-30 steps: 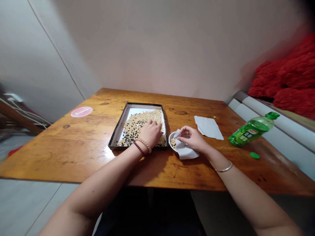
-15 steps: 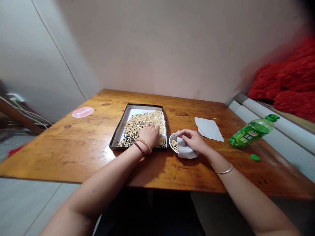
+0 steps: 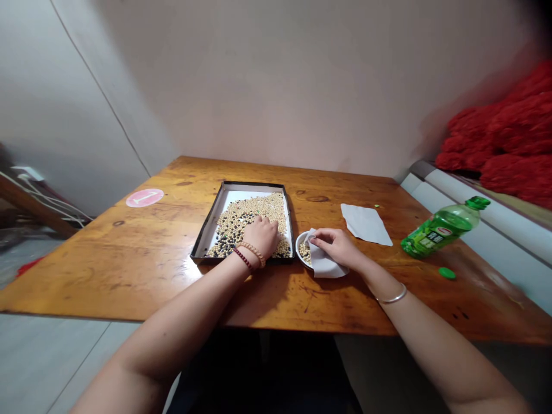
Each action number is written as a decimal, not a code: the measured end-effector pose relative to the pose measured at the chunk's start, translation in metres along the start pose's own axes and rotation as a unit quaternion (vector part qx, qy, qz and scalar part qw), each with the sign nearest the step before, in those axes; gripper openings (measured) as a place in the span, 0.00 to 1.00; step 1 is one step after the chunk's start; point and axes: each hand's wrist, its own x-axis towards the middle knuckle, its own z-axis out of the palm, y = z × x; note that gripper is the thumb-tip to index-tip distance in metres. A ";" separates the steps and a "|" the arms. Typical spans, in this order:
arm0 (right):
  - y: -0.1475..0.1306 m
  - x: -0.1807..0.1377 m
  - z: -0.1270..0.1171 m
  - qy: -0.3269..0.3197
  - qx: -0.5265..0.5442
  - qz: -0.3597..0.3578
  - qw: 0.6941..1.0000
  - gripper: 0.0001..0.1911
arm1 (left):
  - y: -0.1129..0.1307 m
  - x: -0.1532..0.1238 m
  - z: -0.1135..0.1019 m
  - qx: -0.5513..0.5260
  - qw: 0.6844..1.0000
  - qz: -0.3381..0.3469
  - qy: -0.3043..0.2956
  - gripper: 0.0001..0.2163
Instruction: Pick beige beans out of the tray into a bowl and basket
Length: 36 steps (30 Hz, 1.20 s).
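Note:
A shallow black-edged tray (image 3: 215, 260) lies on the wooden table, spread with pale yellow beans (image 3: 254, 204) and darker ones gathered toward its near side. My left hand (image 3: 261, 237) rests down among the beans with fingers curled; the fingertips are hidden, and so is anything they hold. Just right of the tray stands a small white bowl (image 3: 298, 248) with pale beans (image 3: 304, 253) in it. My right hand (image 3: 338, 247) pinches a piece of white paper (image 3: 326, 265) that partly covers the bowl and hangs over its near side.
Another white sheet (image 3: 366, 224) lies flat behind my right hand. Further right are a tilted-looking green drink bottle (image 3: 444, 230) and a green cap (image 3: 447, 273). A pink round sticker (image 3: 145, 198) is on the table's left. Red fluffy material (image 3: 509, 132) is piled beyond the right edge.
Almost nothing differs. My left hand has shifted very slightly among the beans, and my right hand keeps its pinch on the paper over the bowl.

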 end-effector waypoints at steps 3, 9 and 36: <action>0.000 0.001 0.000 0.004 -0.007 -0.012 1.000 0.15 | 0.000 0.000 0.002 -0.001 1.000 0.020 -0.005 0.12; 0.003 0.000 0.001 0.012 -0.020 0.019 1.000 0.12 | -0.002 0.002 0.004 -0.006 0.999 0.041 -0.005 0.12; 0.002 0.000 0.002 0.002 0.038 0.033 0.999 0.16 | -0.002 0.002 0.001 -0.025 0.998 0.054 -0.024 0.12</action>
